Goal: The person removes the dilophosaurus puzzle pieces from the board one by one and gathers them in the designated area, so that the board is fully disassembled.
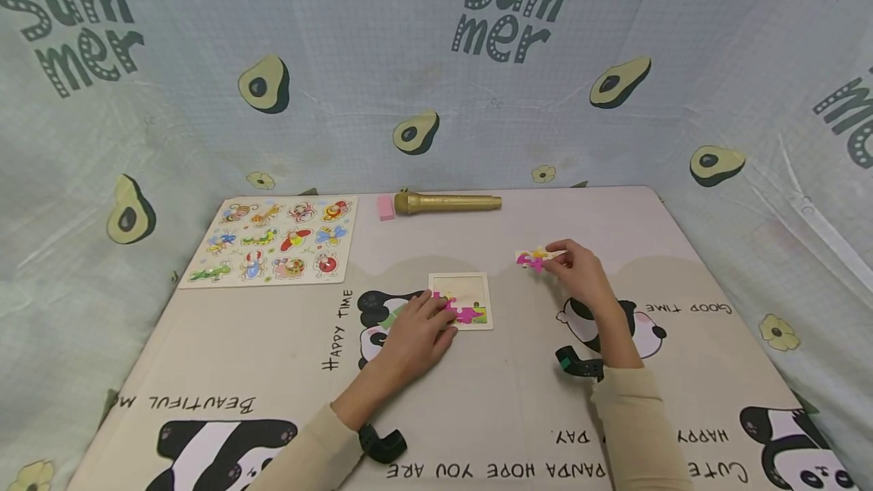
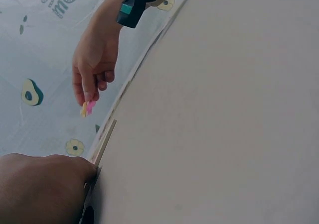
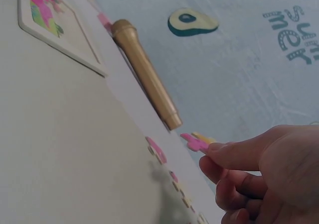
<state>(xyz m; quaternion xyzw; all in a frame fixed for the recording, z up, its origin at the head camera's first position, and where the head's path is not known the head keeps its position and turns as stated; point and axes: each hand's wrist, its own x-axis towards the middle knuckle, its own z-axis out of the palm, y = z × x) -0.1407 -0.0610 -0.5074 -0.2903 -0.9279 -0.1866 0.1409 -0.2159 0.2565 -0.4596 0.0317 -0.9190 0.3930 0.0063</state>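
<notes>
Right hand [image 1: 581, 273] pinching puzzle piece [image 3: 195, 142], left hand [image 1: 414, 330] at tray [image 1: 470, 287]

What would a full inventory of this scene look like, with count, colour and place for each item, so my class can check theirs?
Table cover: one, pale beige, panda-printed, foreground
Backdrop: count unclear, pale blue-grey, avocado-printed, behind and both sides
Insect board: one, cream with twelve multicoloured pictures, back left
Microphone: one, gold, far edge
Block: one, pink, left of microphone
Puzzle frame: one, cream, centre
Fitted pieces: count unclear, pink and green, inside puzzle frame
Loose pieces: several, pink and pale, right of puzzle frame
Held piece: one, pink and yellow, above table cover
Wrist devices: two, black, at the wrists
Sleeves: two, beige, forearms
Hands: two, bare; left hand over puzzle frame, right hand pinching held piece
</notes>
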